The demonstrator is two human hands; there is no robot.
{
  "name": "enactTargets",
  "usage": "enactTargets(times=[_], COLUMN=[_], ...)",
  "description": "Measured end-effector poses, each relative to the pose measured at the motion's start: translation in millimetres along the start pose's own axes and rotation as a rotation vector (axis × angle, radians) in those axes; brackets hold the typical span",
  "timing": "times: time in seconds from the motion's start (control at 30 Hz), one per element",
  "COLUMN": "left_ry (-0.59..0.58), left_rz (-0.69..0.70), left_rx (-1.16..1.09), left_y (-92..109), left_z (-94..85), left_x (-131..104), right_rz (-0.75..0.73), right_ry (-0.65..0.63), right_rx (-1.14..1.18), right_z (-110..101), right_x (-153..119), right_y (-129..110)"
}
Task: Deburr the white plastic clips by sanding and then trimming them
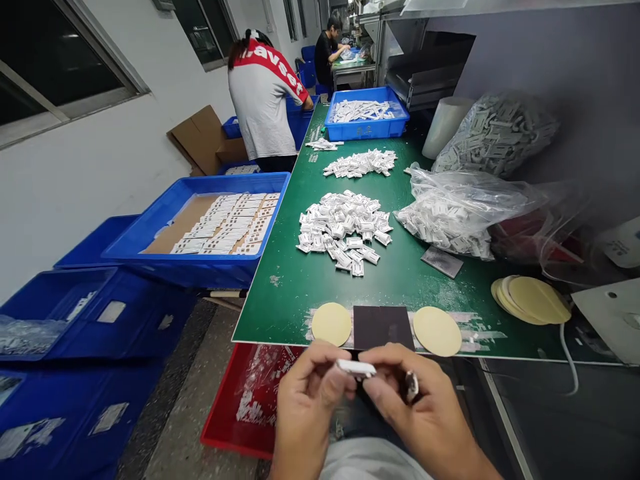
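Both my hands are at the table's near edge, pinching the two ends of a small white plastic part [356, 368]. My left hand [313, 393] has its thumb and fingers closed on the left end. My right hand [417, 400] grips the right end, and a small dark and shiny object [411, 387], too unclear to name, sits among its curled fingers. Just beyond are a dark rectangular sheet [383, 327] and two pale yellow round pads [331, 324], one on each side of it. A pile of similar white parts [345, 223] lies further up the green table [285, 293].
A second white heap [363, 163] and a blue bin [367, 129] stand farther back. Bagged parts [450, 217] and stacked yellow discs [533, 300] are at right. Blue crates [195, 267] line the left; a red bin [240, 427] is below. Two people [265, 100] work beyond.
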State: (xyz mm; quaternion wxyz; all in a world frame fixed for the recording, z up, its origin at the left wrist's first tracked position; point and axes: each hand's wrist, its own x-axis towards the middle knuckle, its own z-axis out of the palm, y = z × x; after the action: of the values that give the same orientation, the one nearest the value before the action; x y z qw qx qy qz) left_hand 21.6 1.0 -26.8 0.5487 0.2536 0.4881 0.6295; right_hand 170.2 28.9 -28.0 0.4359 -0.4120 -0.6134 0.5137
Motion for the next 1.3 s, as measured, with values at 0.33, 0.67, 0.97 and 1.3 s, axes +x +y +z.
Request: enactTargets(times=[0.33, 0.67, 0.97, 1.3], left_ry=[0.001, -0.103, -0.142, -0.104], left_rz=[-0.180, -0.181, -0.098, -0.118], left_rx=[-0.209, 0.032, 0.046, 0.098], left_y=[20, 26, 25, 29], left_z=[0.0, 3.2, -3.0, 0.6], left_x=[13, 0, -3, -3], right_rz=[-0.158, -0.650, -0.721, -0.716], right_ry=[-0.255, -0.212, -0.164, -0.151], right_rx=[-0.507, -0.990, -1.147, -1.146], right_z=[-42, -32, -29, -28], right_x=[-8, 19, 22, 20], right_y=[-14, -36, -37, -34])
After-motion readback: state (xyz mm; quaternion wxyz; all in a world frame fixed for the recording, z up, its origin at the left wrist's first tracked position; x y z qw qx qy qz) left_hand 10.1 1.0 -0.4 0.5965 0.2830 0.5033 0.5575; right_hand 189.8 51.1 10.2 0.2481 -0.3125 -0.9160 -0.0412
